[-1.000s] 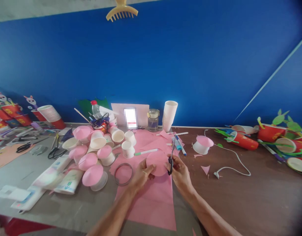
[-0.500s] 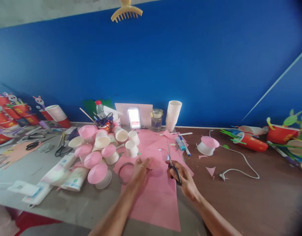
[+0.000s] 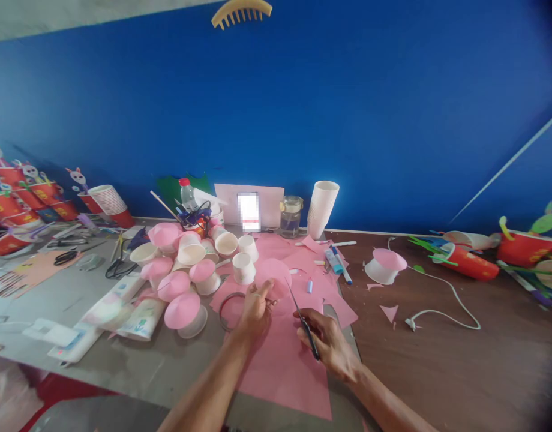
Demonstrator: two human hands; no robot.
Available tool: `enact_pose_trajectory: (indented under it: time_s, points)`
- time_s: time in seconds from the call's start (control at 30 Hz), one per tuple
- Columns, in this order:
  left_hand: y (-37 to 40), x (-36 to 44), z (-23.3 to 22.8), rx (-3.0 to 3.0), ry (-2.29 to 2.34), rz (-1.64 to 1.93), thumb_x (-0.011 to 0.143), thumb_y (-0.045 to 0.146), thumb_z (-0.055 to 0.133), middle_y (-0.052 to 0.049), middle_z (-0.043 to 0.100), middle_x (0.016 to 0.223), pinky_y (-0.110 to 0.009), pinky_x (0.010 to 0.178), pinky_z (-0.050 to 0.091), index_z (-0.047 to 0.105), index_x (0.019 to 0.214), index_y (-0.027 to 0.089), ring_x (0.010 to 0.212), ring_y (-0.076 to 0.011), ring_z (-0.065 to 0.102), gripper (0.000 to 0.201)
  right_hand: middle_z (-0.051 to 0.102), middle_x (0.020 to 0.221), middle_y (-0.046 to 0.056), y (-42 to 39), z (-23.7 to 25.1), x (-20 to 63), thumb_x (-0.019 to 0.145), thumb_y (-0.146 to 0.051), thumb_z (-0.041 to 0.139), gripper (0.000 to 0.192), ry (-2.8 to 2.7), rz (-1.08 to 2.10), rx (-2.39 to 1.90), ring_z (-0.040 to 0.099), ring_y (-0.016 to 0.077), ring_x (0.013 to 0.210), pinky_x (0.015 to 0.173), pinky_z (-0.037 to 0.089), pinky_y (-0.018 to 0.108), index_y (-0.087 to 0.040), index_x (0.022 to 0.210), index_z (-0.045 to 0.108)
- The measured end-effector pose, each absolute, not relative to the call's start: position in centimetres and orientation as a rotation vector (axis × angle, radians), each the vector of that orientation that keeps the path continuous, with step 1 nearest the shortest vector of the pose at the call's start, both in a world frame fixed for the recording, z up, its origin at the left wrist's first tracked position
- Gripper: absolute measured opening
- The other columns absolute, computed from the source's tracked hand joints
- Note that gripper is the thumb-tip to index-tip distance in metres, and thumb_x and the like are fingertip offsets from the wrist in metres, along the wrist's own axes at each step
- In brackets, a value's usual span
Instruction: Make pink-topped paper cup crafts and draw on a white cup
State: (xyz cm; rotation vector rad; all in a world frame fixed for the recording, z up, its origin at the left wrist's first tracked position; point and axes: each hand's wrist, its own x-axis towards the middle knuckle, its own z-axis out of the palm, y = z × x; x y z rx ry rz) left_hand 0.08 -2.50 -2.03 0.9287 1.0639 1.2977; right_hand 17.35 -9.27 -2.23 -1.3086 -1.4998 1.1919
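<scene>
We see the left hand (image 3: pixel 257 309) raised just above the desk (image 3: pixel 438 372), its grip pinched together on the lower edge of a pink paper circle (image 3: pixel 273 277), which stands nearly upright in front of the fingers. The right hand (image 3: pixel 326 342) lies lower and nearer to us, its grip clamped on the handles of a pair of scissors (image 3: pixel 303 323); the thin blades point up and to the left, their tip ending just beside the circle's lower right edge, though we cannot tell whether it touches. Both hands hover over a large pink paper sheet (image 3: pixel 285 372) spread on the desk. A grey ring (image 3: pixel 230 311) lies on the sheet just left of the left hand, and beyond it sits a cluster of white paper cups topped with pink cones (image 3: pixel 181 282). Behind the circle we make out a blue marker (image 3: pixel 341 265), a stack of white cups (image 3: pixel 322 209) and a glass jar (image 3: pixel 290 216) near the blue wall (image 3: pixel 348 108).
</scene>
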Motion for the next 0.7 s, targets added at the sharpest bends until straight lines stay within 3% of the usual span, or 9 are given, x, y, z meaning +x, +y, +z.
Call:
enact_pose_trajectory:
  time_s: [0.27,0.47,0.7]
  points:
    - [-2.40,-0.16,-2.61,1.405,1.153,1.253,0.056,0.001,0.069,-0.006,0.058,0.085,-0.030,0.072,0.045,0.073,0.089,0.017,0.077,-0.0210,0.052,0.037,0.047,0.059,-0.003,-9.33,-1.81,16.78,0.079,-0.039,0.059,0.029,-1.588,1.176,-1.318,0.038,0.0113,0.053,0.049,0.029,0.024,-0.015,0.094,0.064]
    - [-2.26,0.21,-2.55,1.488,1.126,1.204,0.063,0.005,0.064,-0.006,0.058,0.084,-0.028,0.064,0.046,0.070,0.089,0.019,0.071,-0.0185,0.053,0.029,0.045,0.060,-0.004,-9.38,-1.78,16.51,0.078,-0.034,0.060,0.020,-1.568,1.224,-1.307,0.037,0.0109,0.055,0.050,0.029,0.024,-0.017,0.088,0.063]
    - [-2.28,0.02,-2.40,1.275,1.141,1.244,0.054,0.003,0.068,-0.005,0.058,0.091,-0.025,0.069,0.048,0.069,0.081,0.021,0.075,-0.0165,0.056,0.032,0.050,0.060,-0.002,-9.27,-1.93,16.44,0.078,-0.034,0.062,0.026,-1.522,1.223,-1.322,0.040,0.0110,0.054,0.049,0.033,0.023,-0.014,0.093,0.068]
